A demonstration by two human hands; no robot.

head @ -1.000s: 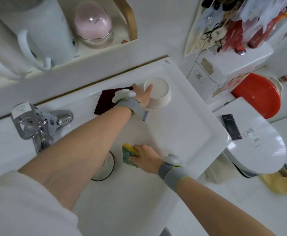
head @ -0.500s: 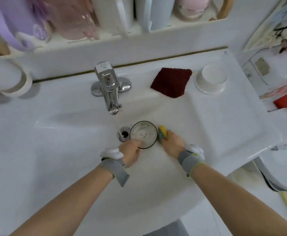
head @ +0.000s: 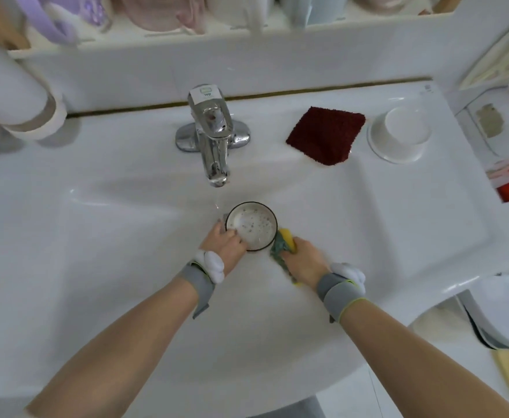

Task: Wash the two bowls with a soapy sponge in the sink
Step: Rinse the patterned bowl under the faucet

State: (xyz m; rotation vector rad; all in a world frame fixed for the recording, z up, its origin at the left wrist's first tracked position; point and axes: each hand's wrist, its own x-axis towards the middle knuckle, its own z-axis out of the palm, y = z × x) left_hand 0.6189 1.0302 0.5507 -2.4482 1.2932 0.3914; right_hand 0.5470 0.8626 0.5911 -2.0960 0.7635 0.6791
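Left grip [head: 224,242] holds bowl [head: 251,226]; sponge [head: 284,242] just right.

A home bathroom — white washbasin [head: 398,224] with chrome tap [head: 212,137], cup-crowded shelf [head: 217,34] above.

Speckled dark-rimmed bowl [head: 251,226] in basin, sponge [head: 283,241] touching; white bowl [head: 399,137] upturned.
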